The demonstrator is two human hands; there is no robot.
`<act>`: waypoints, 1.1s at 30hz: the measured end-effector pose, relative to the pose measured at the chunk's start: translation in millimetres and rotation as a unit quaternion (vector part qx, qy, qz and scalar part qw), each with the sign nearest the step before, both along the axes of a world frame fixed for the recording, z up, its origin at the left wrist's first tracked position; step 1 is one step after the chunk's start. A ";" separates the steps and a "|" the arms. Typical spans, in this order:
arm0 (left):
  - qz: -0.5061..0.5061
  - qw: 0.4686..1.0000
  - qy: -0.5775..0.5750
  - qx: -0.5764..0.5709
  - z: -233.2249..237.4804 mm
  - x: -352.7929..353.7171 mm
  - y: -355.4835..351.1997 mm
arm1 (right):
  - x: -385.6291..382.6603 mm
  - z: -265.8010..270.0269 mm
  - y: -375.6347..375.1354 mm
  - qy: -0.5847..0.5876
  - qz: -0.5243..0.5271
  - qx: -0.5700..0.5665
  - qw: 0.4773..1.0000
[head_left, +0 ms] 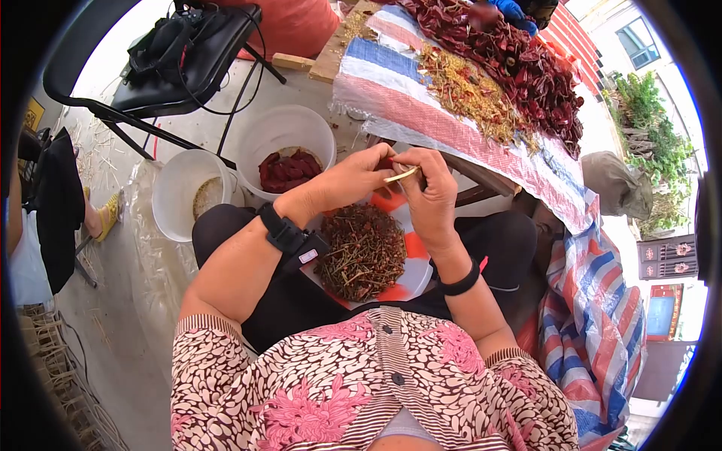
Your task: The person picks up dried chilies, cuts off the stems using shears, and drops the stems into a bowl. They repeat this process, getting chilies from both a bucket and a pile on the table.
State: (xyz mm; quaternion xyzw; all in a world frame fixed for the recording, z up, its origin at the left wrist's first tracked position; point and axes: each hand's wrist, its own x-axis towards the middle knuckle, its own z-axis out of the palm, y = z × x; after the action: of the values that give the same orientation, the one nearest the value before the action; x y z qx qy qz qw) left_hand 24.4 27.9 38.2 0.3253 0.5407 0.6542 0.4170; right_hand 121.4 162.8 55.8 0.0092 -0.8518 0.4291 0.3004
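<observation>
My left hand (pixel 353 179) and my right hand (pixel 430 186) meet in front of me, above my lap. Between their closed fingertips shows a small red piece of dried chili pepper (pixel 385 162), mostly hidden by the fingers. A pale chili stem (pixel 401 175) sticks out below my right thumb. Under the hands, a red-and-white basin (pixel 418 276) rests in my lap, heaped with brown chili stems (pixel 359 255). Left of it stands a translucent bucket (pixel 259 128) with dark red chili pods (pixel 289 171) at the bottom.
A second bucket (pixel 169 197) holds some pale yellowish matter. Ahead, a striped sheet (pixel 391 94) covers a low table bearing yellow seeds (pixel 470 90) and a heap of dried chilies (pixel 526 75). A black folding chair (pixel 169 86) stands at the left with a bag on it.
</observation>
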 end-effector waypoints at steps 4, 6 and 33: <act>0.025 0.999 -0.040 0.003 6.1 9.4 0.7 | -3.8 -5.6 1.4 0.008 -0.020 -0.022 1.000; 0.081 0.986 0.144 -0.020 -2.2 11.3 4.5 | -5.1 -6.0 1.1 0.004 -0.033 0.000 0.999; 0.151 0.834 0.512 -0.140 -38.4 -22.6 -20.0 | 25.0 -19.5 39.3 -0.259 0.055 -0.518 0.814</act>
State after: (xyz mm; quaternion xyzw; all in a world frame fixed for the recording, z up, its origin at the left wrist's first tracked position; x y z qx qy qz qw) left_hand 1.8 7.9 -0.3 0.4661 0.8049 0.3669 0.0179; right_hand 146.4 202.1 36.3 -0.2120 -0.5482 0.8090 0.0046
